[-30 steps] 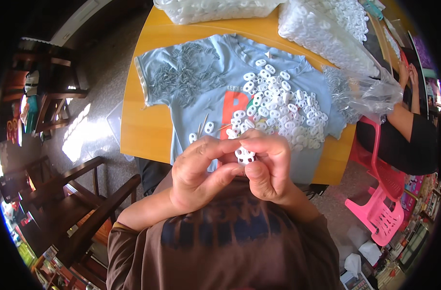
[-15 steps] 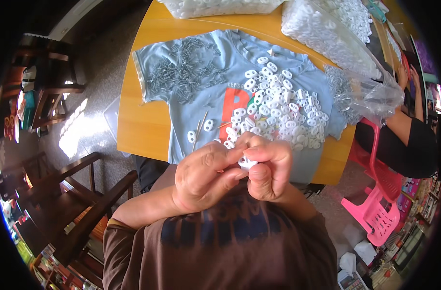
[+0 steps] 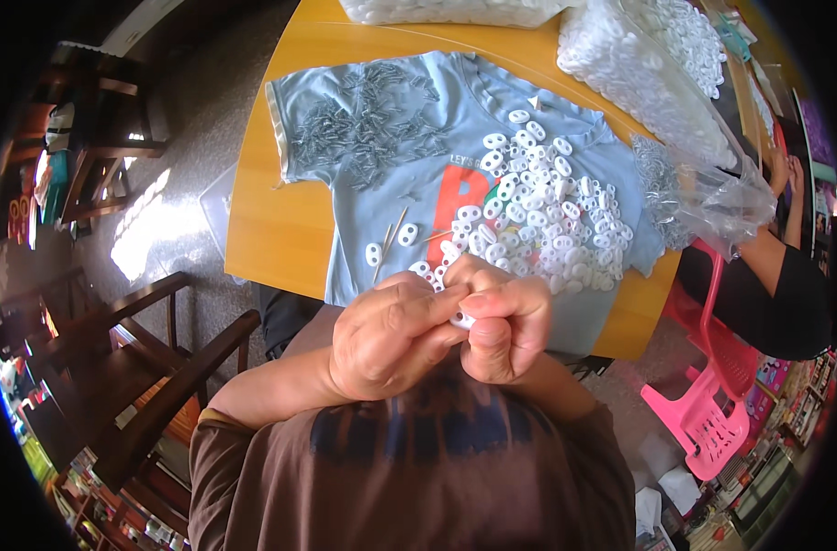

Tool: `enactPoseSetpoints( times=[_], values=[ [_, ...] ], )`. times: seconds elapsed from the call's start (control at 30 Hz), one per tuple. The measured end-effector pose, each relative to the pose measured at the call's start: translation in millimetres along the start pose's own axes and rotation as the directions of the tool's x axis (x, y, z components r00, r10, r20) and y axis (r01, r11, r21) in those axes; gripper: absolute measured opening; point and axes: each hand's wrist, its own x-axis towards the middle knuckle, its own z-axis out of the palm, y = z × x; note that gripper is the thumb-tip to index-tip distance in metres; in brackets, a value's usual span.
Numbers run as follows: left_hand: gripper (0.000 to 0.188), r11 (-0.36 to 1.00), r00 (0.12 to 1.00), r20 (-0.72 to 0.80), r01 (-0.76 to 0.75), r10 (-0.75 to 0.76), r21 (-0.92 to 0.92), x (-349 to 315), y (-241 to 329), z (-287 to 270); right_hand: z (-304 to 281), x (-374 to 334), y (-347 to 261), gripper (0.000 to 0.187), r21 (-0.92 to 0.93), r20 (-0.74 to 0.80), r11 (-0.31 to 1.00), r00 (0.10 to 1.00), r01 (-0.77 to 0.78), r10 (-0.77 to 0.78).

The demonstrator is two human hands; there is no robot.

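Observation:
Close to my chest, both hands meet around a small white two-hole plastic piece (image 3: 462,320). My left hand (image 3: 391,335) pinches it with thumb and fingers from one side. My right hand (image 3: 505,317) grips it from the other, its forefinger curled over the top. Fingers cover most of the piece. Just beyond the hands, a pile of similar white oval pieces (image 3: 538,207) lies on a light blue T-shirt (image 3: 372,216). Two more ovals (image 3: 407,235) lie apart beside thin wooden sticks (image 3: 391,243).
Many small grey metal springs (image 3: 363,124) cover the shirt's left sleeve. Clear bags of white pieces (image 3: 620,69) stand at the back of the wooden table (image 3: 262,211). A bag of springs (image 3: 657,184) lies right, near another person's arm (image 3: 765,262) and a pink chair (image 3: 707,413).
The white piece has turned or sunk between my fingertips, so less of it shows. My hands have drawn slightly closer together. The whole view has shifted a little.

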Motion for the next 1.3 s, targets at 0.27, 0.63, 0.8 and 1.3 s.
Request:
enactPoseSetpoints(
  times=[0.27,0.63,0.8,1.3],
  values=[
    [0.030,0.975,0.968,0.134,0.218,-0.212,-0.035,3.8,5.1,-14.5,-0.4,-8.2,-0.9,0.025,-0.057,-0.009,0.993,0.995,-0.099,0.099],
    [0.011,0.746,0.647,-0.405,0.425,-0.646,-0.512,-33.9,-4.5,-79.4,4.5,-2.3,-13.1,0.038,-0.452,0.045,0.831,0.923,-0.323,0.383],
    [0.022,0.841,0.382,-0.828,0.509,-0.411,-0.183,-83.8,-52.5,-153.5,15.7,9.4,-7.0,0.024,-0.520,0.237,0.839,0.916,-0.162,0.325],
    [0.011,0.976,0.885,-0.425,0.218,-0.190,0.017,-27.9,8.9,-142.0,24.5,-2.7,-6.7,0.023,-0.420,0.278,0.906,0.943,-0.051,0.182]
  ],
)
